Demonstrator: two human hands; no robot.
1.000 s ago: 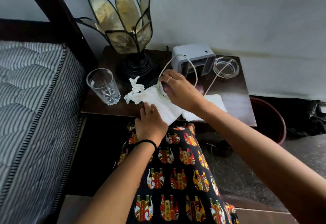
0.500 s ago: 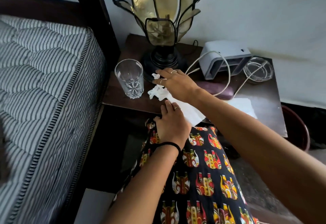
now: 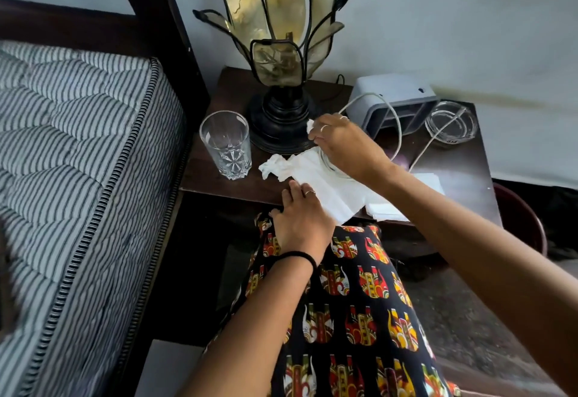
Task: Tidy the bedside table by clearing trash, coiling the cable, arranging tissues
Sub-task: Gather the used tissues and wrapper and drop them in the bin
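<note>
My left hand (image 3: pixel 301 219) lies flat, pinning the spread tissue (image 3: pixel 325 187) at the tabletop (image 3: pixel 463 183) front edge, while at twelve o'clock my right hand (image 3: pixel 347 146) pinches a crumpled scrap (image 3: pixel 310 125), likely trash to bin next.

- Left hand (image 3: pixel 301 221): a thin ring on one finger, a black band round the wrist.
- Right hand (image 3: pixel 347 146): thin rings on two fingers.
- Both forearms are bare.
- The lap wears black cloth printed with red, yellow and white figures.
</note>
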